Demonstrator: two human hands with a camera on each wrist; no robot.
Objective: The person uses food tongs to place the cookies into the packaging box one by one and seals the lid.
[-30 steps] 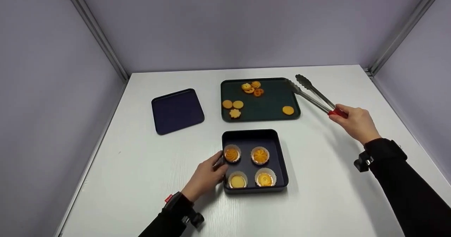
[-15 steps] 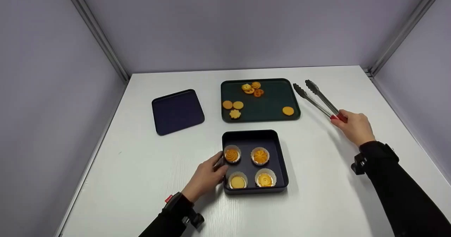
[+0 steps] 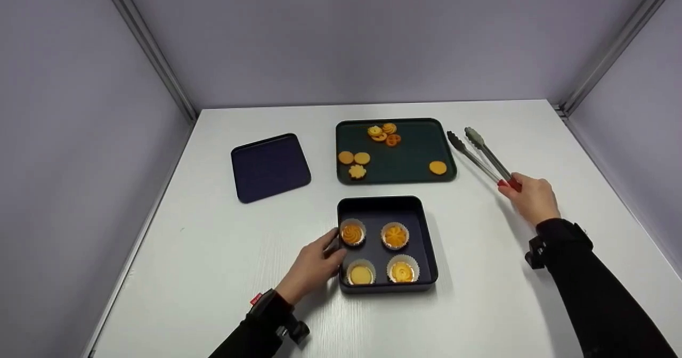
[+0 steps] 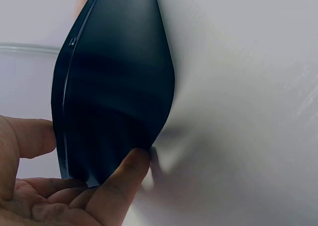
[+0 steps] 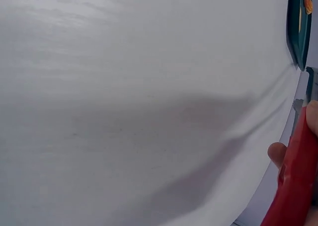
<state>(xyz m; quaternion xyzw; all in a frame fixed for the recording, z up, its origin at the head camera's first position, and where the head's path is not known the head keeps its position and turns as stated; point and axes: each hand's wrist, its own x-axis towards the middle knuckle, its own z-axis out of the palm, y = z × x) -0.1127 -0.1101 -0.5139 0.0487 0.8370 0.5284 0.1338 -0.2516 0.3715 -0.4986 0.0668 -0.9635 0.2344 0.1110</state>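
Note:
Near the front middle of the table is a deep, dark square pan (image 3: pixel 375 211) holding several pleated paper cups. An orange swirled cookie (image 3: pixel 351 234) sits in the cup nearest my left hand (image 3: pixel 313 266). That hand grips the pan's left side; in the left wrist view its thumb is at the rim and its fingers lie against the outer wall (image 4: pixel 114 87). My right hand (image 3: pixel 537 201) holds metal tongs by their red handles (image 5: pixel 295 171). The tongs' scalloped tips (image 3: pixel 473 136) are spread with nothing between them, right of the green tray (image 3: pixel 405 158).
On the green tray lie a cluster of cookies and pretzels (image 3: pixel 384 133), several pale cookies (image 3: pixel 362 158) at its left, and a lone round cookie (image 3: pixel 438 167) at its front right. A flat dark blue tray (image 3: pixel 270 169) rests at the left. Grey panels (image 3: pixel 341 38) wall the table in.
The right hand and tongs have drawn back toward the person, the tips moving off the green tray's corner to beside it. The left hand and pan have stayed in place.

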